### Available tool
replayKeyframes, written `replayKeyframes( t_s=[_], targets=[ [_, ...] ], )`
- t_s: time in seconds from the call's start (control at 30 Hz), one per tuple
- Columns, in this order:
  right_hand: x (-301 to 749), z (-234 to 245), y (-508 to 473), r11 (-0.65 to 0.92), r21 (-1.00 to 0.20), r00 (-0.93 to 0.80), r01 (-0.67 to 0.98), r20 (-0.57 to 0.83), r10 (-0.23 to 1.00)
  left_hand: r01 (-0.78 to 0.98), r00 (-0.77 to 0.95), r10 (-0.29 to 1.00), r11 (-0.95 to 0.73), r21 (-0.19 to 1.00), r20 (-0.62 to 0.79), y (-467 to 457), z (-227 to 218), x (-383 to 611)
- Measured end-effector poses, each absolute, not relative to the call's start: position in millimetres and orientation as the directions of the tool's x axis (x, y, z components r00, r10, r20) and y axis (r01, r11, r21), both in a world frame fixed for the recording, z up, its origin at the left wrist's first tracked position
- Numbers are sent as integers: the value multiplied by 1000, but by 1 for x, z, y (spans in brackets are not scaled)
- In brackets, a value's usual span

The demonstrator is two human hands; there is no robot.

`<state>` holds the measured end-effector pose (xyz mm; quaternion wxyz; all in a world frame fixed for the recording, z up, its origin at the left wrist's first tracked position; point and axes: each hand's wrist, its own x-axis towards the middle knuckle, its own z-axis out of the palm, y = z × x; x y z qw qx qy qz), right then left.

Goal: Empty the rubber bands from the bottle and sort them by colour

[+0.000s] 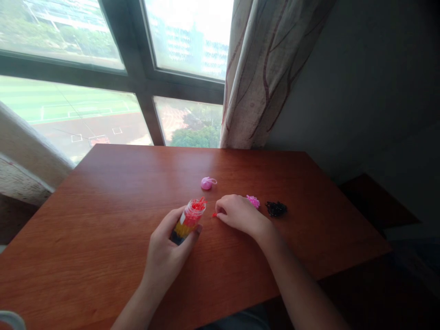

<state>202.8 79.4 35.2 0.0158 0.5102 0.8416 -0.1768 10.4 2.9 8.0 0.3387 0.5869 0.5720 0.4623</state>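
Note:
My left hand (168, 247) is wrapped round a clear jar (188, 221), tilted with its open mouth up and to the right. Layers of small elastic bands show inside it: red on top, yellow below, dark at the bottom. A few red bands stick out over the rim. To the right of the jar, my right hand (237, 211) is closed in a pinch low over the table, with small red elastic bands (214, 214) at its fingertips. Partly hidden behind that hand lies a pile of pink bands (253, 201). A pile of black bands (276, 209) lies farther right.
A pink round lid (206, 183) with a loop lies on the brown wooden table (103, 220), beyond the jar. Along the far side are a window (140, 87) and a curtain (261, 73). A pale rim of something (13, 317) shows at the lower left corner.

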Motion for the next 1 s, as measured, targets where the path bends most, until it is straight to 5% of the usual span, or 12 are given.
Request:
replayKeyframes(
  t_s=[0.5, 0.67, 0.8, 1.0],
  targets=[
    [198, 25, 75, 405, -249, -452, 880, -175, 875, 367, -60, 984, -133, 921, 166, 4, 7, 10],
    [206, 26, 74, 343, -537, -447, 771, -72, 892, 370, -29, 981, -167, 914, 191, 5, 5, 10],
    [213, 42, 70, 228, -871, -409, 436, 34, 912, 351, 34, 975, -217, 911, 220, 5, 3, 11],
    [210, 65, 63, 86, -978, -467, 188, -12, 884, 360, 94, 956, -293, 886, 278, 5, 5, 11]
  ],
)
